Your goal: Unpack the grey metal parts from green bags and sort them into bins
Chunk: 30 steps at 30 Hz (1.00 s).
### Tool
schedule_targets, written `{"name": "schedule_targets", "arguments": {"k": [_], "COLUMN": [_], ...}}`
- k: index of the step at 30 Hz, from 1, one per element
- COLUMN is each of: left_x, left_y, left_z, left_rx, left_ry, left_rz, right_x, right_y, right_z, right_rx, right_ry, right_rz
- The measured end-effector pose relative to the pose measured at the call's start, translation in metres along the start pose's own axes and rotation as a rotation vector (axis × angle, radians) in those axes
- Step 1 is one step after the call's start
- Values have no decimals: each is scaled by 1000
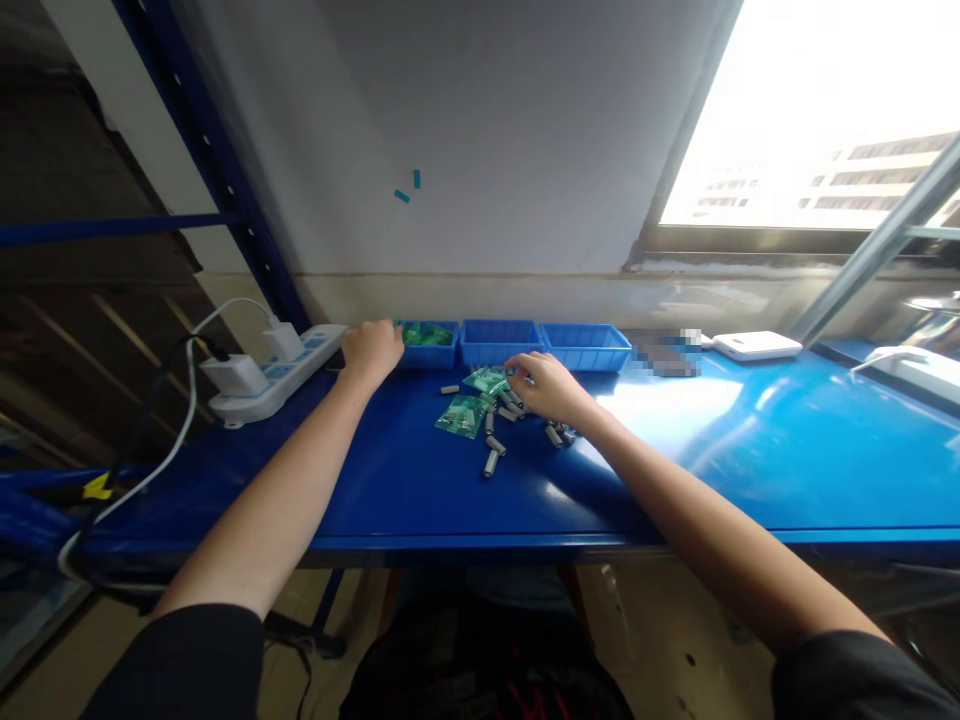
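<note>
My left hand [373, 350] is at the left edge of the left blue bin [429, 356], its fingers curled closed. A bit of green shows by its fingertips; what the fingers hold is hidden. Small green plastic bags [427, 335] lie inside that bin. Over the pile on the table, my right hand [551, 387] is closed with bent fingers beside a green bag [486, 379]; their contents cannot be made out. Nearer to me lies another green bag [460, 416] with small parts inside. Several short metal cylinders [491, 462] are scattered around and under my right hand.
A middle blue bin [501, 343] and a right blue bin [586, 348] stand in line by the wall. The white power strip [281, 375] with plugs and cables is at left. Farther right are a white flat device [757, 346] and a blurred-out dark item [664, 352].
</note>
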<state>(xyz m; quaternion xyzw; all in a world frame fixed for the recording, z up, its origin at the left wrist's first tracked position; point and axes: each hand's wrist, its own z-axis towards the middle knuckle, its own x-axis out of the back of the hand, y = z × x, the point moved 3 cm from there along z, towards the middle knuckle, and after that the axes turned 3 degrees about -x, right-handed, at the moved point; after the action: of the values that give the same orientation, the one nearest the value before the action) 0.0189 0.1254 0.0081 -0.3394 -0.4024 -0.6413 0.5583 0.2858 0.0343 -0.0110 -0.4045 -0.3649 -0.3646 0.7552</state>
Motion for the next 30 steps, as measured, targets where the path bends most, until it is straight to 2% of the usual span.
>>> {"name": "schedule_targets", "arguments": {"k": [7,12,15,18,21,24,27,30], "left_x": [-4,4,9,10,5,1,0,1], "left_y": [8,12,26,44,64,78,84,85], "left_z": [-7,-18,-25,-32,-41,-48,-52,-55], "left_rx": [-55,-63,-182,-323,-450,-532,-534,-464], "left_ry": [53,197,264,281,251,175,95,-21], "left_rz": [3,-83,-118,-167,-242,-330,-430,-597], "right_x": [-9,-10,-17,-23,-24,-20,-17,-14], "right_y": [-7,-33,-51,-59,-57,-50,-41,-31], "right_z": [-5,-14,-19,-20,-18,-14,-10,-5], "right_rx": [104,192,244,247,235,180,35,-78], "right_ry": [-23,-47,-108,-148,-136,-97,-64,1], "right_rz": [-11,-48,-96,-123,-61,108,308,476]}}
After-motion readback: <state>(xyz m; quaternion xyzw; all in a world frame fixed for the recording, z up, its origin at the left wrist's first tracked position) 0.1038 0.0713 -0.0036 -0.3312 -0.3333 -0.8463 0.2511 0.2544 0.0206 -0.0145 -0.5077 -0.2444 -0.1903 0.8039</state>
